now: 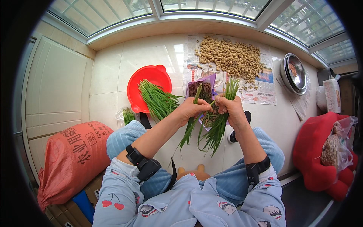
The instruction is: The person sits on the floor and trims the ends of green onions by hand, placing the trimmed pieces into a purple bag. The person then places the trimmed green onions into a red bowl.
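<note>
My right hand [232, 108] is closed round a thick bunch of green chives [218, 132], whose long leaves hang down toward my lap. Close beside it, my left hand [192, 109] pinches a smaller bundle of chives [188, 133]. The fingertips of both hands nearly meet over a purple-sided open container [210, 80] with dark brown and greenish scraps in it, partly hidden by my hands and the leaves. To the left, a red plastic basin [133, 85] holds a large heap of chives [158, 100], their tips spilling over its rim.
Peanuts [228, 55] lie spread on newspaper [266, 96] by the window. Stacked metal bowls [298, 73] stand at right, beyond a red seat [308, 151] with a plastic bag of peanuts [331, 149]. An orange sack [75, 159] leans at left; more chives [128, 115] lie near the basin.
</note>
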The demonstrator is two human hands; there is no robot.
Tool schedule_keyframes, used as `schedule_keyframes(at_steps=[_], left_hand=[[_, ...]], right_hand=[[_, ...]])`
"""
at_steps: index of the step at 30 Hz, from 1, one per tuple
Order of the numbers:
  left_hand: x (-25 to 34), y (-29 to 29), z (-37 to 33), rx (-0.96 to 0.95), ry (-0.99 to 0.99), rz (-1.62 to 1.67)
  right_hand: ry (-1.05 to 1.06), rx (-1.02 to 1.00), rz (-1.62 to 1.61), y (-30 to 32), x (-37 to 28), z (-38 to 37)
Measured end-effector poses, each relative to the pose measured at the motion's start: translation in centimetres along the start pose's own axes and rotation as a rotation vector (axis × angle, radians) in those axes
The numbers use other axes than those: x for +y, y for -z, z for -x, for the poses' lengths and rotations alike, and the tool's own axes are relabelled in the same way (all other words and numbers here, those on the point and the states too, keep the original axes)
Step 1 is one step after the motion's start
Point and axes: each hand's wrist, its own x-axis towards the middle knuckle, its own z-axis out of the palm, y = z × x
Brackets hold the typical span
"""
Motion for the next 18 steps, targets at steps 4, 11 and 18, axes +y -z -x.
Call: schedule_keyframes(at_steps=[4, 11, 18], left_hand=[[-0.2, 0.3, -0.2, 0.054, -0.02, -0.088], [-1.3, 0.0, -0.8, 0.052, -0.144, -0.163], [-0.9, 0.5, -0.5, 0.064, -0.016, -0.02]], right_hand=[[0.007, 0.019, 0.105, 0.0, 0.3, 0.0], [0.01, 0.053, 0.127, -0.5, 1.1, -0.1], [-0.036, 0.027, 0.051, -0.3, 0.3, 0.1]])
